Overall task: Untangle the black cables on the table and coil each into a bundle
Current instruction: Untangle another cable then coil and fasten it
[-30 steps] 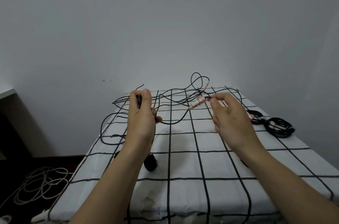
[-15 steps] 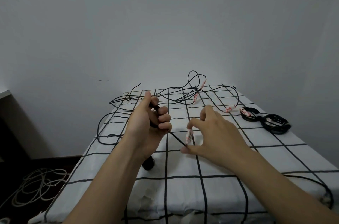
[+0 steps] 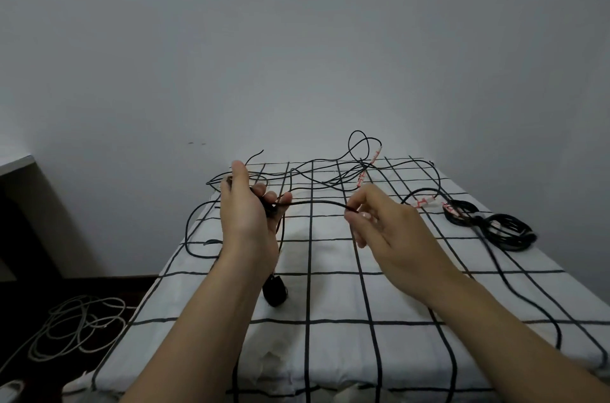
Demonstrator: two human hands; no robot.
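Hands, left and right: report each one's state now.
Left hand: grips the thin black cable.
Right hand: pinches the same cable further along.

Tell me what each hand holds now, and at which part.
Both hold one black cable. The left hand grips it in curled fingers, above its hanging thick end; the right hand pinches the span further along.

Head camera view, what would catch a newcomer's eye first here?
Two hands at centre: the left hand grips and the right hand pinches a black cable stretched between them over the checked tablecloth. Behind them a loose black tangle sprawls across the table's far end, and a coiled bundle lies by the right edge.
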